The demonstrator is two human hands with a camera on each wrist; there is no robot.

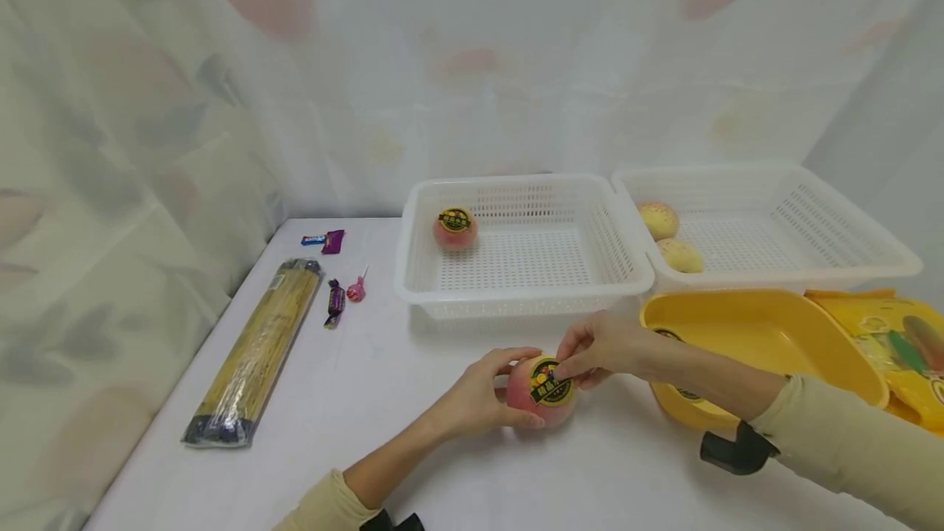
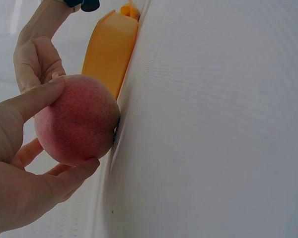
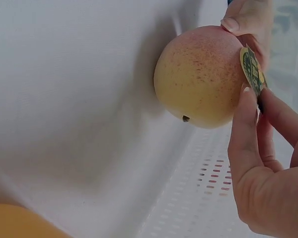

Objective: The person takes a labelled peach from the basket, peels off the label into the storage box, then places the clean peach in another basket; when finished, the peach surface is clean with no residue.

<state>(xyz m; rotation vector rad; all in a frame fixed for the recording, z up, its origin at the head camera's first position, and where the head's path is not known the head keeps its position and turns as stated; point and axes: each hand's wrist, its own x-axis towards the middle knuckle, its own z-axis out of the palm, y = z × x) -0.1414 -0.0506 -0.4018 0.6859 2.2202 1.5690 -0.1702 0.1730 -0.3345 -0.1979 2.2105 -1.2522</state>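
Note:
A pink and yellow peach (image 1: 522,393) is at the front middle of the white table, close over the cloth. My left hand (image 1: 472,401) grips it from the left side, thumb and fingers spread round it, as the left wrist view also shows. On its upper side sits a black and gold label (image 1: 550,383). My right hand (image 1: 606,346) pinches the edge of this label (image 3: 252,69) between thumb and finger. From the right wrist view, part of the label stands off the peach's skin.
Behind are two white baskets; the left basket (image 1: 516,301) holds a labelled peach (image 1: 455,229), the right basket (image 1: 782,277) two yellowish fruits (image 1: 680,256). A yellow basin (image 1: 767,351) bearing similar labels and a yellow packet (image 1: 903,342) stand right. Bagged sticks (image 1: 254,351), wrapped candies (image 1: 334,303) and a lollipop (image 1: 356,291) lie left.

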